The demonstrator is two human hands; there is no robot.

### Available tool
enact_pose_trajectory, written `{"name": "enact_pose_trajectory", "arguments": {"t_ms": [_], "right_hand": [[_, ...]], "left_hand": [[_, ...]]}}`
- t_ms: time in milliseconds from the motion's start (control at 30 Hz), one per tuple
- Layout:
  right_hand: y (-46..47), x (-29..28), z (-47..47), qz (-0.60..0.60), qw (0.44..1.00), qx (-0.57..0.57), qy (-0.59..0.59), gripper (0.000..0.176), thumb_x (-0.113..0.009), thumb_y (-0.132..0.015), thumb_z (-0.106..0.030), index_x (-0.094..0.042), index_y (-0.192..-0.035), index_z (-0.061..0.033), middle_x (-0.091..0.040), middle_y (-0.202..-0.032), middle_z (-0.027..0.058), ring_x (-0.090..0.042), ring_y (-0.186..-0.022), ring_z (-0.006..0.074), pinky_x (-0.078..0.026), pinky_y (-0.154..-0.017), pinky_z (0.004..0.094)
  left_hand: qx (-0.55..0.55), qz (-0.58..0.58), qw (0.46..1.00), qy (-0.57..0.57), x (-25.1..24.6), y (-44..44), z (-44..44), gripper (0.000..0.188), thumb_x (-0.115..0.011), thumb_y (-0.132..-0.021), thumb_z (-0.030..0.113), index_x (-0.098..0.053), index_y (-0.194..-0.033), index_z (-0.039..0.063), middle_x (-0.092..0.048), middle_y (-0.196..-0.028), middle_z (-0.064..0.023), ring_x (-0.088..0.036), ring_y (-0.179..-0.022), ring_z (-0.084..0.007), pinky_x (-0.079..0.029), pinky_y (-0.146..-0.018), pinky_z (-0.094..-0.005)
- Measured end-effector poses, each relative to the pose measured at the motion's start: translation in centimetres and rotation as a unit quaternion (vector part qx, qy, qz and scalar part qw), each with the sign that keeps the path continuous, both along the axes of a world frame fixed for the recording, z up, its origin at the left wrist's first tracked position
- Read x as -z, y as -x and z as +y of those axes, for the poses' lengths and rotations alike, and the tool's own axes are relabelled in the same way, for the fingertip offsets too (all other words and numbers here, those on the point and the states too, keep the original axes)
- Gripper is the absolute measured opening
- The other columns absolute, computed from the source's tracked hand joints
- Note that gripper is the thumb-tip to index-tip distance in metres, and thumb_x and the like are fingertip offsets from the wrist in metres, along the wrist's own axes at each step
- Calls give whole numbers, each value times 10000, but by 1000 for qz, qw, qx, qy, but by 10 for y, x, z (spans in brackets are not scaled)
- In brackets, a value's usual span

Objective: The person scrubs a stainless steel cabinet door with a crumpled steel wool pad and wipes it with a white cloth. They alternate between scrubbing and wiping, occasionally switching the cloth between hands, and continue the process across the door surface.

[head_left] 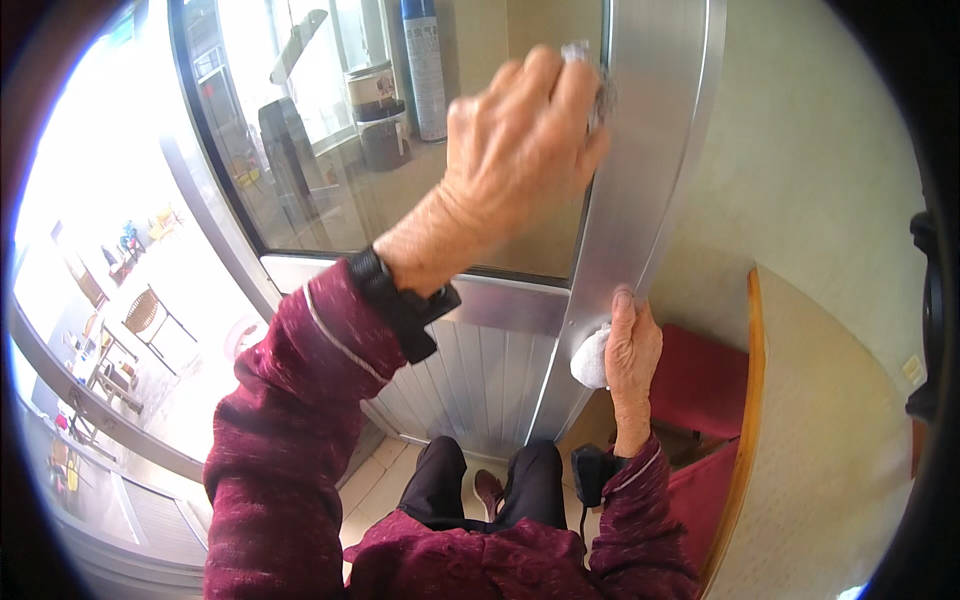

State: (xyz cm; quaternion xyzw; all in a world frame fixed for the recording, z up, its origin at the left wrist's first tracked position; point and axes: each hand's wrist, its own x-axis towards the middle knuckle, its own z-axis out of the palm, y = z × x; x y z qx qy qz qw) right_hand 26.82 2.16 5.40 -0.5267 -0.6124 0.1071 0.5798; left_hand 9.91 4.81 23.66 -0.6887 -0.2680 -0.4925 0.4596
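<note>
My left hand [517, 127] is raised to the upper part of an aluminium-framed glass door [637, 135], its fingers closed on a crumpled silvery wad [602, 97]. The wad is mostly hidden by the fingers and slightly blurred; its material is unclear. It lies where the glass pane [517, 240] meets the right-hand frame. Lower down, my right hand [634, 352] grips the outer edge of that frame, thumb towards me. A bunched white cloth [592, 358] sits between this hand and the metal.
Behind or reflected in the glass are a blue-capped spray can [424, 75] and stacked jars [382, 112]. Red chair upholstery [701, 382] and a wood-edged table [817, 420] stand to the right. Through the bright opening at left is a woven chair [150, 319].
</note>
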Motion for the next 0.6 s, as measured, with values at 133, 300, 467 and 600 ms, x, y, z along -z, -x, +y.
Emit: {"name": "enact_pose_trajectory", "arguments": {"t_ms": [133, 300, 467, 600], "right_hand": [[1, 0, 0, 15, 999, -5, -35, 501, -402, -952, -481, -600, -1048, -31, -652, -842, 197, -620, -798, 401, -479, -686, 436], [1, -1, -1, 3, 1000, 3, 10, 514, -391, -953, -482, -586, -1103, -31, -652, -891, 202, -614, -832, 407, -475, -712, 440], [2, 1, 1, 6, 998, -10, -56, 530, -387, -954, -482, -577, -1111, -13, -646, -907, 221, -610, -843, 415, -473, -722, 447], [1, 4, 5, -4, 1000, 14, -25, 553, -394, -952, -492, -583, -1089, 10, -646, -904, 229, -615, -834, 410, -477, -721, 439]], "left_hand": [[13, 71, 992, 107, 53, 10, -13, 324, -719, -706, 157, -536, -953, 57, -552, -850, -98, -604, -744, -227, -501, -440, -316], [37, 272, 958, 85, 91, 34, -26, 159, -610, -717, 94, -562, -863, 49, -447, -764, -45, -509, -661, -138, -452, -382, -242], [5, 304, 951, 59, 65, 55, -18, 174, -589, -767, 106, -573, -938, 75, -453, -796, -46, -521, -701, -145, -467, -406, -239], [-110, 193, 972, -79, -13, 90, -10, 344, -654, -772, 101, -586, -1109, 115, -516, -791, -28, -556, -658, -141, -458, -408, -213]]}}
